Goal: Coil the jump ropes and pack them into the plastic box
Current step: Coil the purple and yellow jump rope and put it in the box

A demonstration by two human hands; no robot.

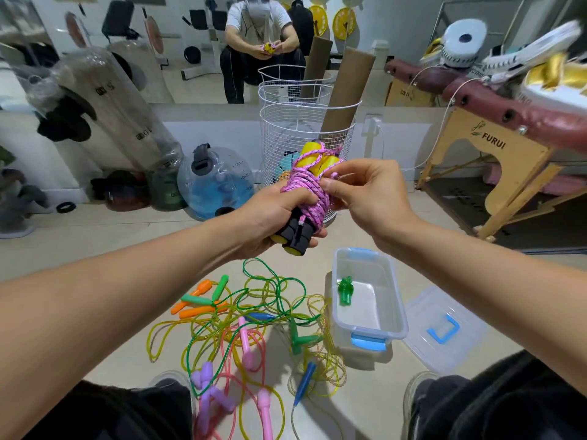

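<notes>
My left hand [270,217] grips a pink braided jump rope [306,185] wound around its yellow and black handles, held up in mid-air. My right hand [362,192] pinches the rope's loose end beside the coil. Below, the clear plastic box [394,300] with blue latches stands open on the floor, holding a small green item [345,290]. A tangle of thin jump ropes [254,319] in green, yellow, pink, orange, purple and blue lies on the floor left of the box.
The box's clear lid [444,328] with a blue handle lies right of the box. A white wire basket [305,134] with cardboard tubes stands behind my hands. A wooden massage table [495,147] is at right, water-filled bags [216,182] at left. A mirror shows a seated person.
</notes>
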